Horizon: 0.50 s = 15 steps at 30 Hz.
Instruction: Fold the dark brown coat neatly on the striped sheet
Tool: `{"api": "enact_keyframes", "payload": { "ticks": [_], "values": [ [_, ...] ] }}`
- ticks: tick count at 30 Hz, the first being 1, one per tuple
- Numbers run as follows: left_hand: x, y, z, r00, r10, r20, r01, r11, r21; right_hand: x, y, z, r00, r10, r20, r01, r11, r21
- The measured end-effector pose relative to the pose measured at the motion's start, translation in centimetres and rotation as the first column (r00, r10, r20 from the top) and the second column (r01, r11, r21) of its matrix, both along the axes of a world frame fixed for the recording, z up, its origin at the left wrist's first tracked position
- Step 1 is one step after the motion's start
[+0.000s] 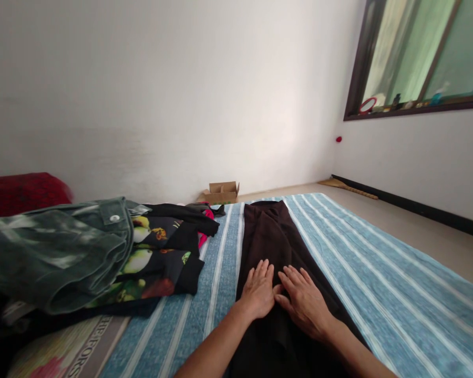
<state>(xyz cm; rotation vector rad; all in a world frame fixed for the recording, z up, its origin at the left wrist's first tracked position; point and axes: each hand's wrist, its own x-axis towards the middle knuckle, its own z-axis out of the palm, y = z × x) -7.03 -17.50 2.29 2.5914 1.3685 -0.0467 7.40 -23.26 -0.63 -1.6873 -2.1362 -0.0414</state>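
A pair of dark brown trousers lies lengthwise on the blue and white striped sheet, its waistband at the far end. My left hand rests flat on the cloth, fingers stretched out. Beside it, my right hand also presses on the trousers with its fingers extended and its thumb close to the left hand. Neither hand grips anything. The near end of the trousers runs out of view between my forearms.
On the left is a pile of clothes: a grey-green denim garment over a black printed top. A red bundle sits behind it. A cardboard box stands by the wall, and a broom lies on the floor below the window.
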Motion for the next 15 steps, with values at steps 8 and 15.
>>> {"api": "enact_keyframes", "payload": {
  "ticks": [8, 15],
  "values": [
    [0.0, -0.6, -2.2, 0.998, 0.031, 0.047, -0.034, 0.997, 0.062, 0.1, -0.8, -1.3, 0.998, -0.052, -0.033, 0.044, 0.976, -0.215],
    [-0.3, -3.1, 0.3, 0.994, 0.028, 0.103, -0.024, 0.999, -0.038, 0.4, -2.8, -1.1, 0.995, -0.077, -0.069, 0.062, 0.978, -0.198]
  ]
}}
